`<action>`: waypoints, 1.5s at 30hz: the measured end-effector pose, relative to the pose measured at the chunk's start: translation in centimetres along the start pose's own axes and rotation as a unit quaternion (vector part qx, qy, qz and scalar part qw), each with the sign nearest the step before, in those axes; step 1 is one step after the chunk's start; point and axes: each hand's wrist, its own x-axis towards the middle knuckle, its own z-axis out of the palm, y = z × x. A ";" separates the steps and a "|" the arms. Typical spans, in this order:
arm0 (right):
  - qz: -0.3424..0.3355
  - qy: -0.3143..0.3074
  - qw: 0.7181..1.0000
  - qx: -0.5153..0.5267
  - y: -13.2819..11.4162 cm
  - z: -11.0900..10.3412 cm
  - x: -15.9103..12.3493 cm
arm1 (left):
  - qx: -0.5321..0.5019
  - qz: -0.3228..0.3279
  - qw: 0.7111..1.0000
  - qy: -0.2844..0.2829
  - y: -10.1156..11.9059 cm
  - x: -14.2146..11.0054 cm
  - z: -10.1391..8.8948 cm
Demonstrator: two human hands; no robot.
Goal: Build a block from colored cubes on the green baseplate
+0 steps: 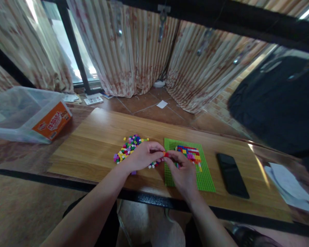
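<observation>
Between the fingertips of both hands is a small red and orange building brick [166,154]; whether it is one piece or two joined I cannot tell. My left hand [143,156] pinches it from the left, above a heap of loose coloured bricks [128,145]. From the right, my right hand [183,169] grips it over the left part of a green baseplate [207,178]. Multicoloured bricks [193,155] are fixed on that baseplate in a patch, partly hidden behind my right hand.
A black phone [232,175] lies right of the baseplate on the wooden board [90,137]. Papers [289,183] are at the far right. A clear plastic bin [18,103] with an orange label stands at the left. Striped curtains [134,51] hang beyond the table.
</observation>
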 end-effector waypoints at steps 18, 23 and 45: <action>0.103 -0.004 0.978 0.182 -0.3 -0.7 1.0 | -0.023 0.019 0.999 0.026 -0.7 0.3 2.0; 0.110 -0.002 0.974 0.198 -0.4 -1.0 1.2 | -0.045 0.013 0.999 0.017 -0.6 0.3 2.1; 0.063 0.008 0.958 -0.280 3.9 -12.5 0.5 | 0.039 0.014 0.995 0.095 0.4 0.4 0.6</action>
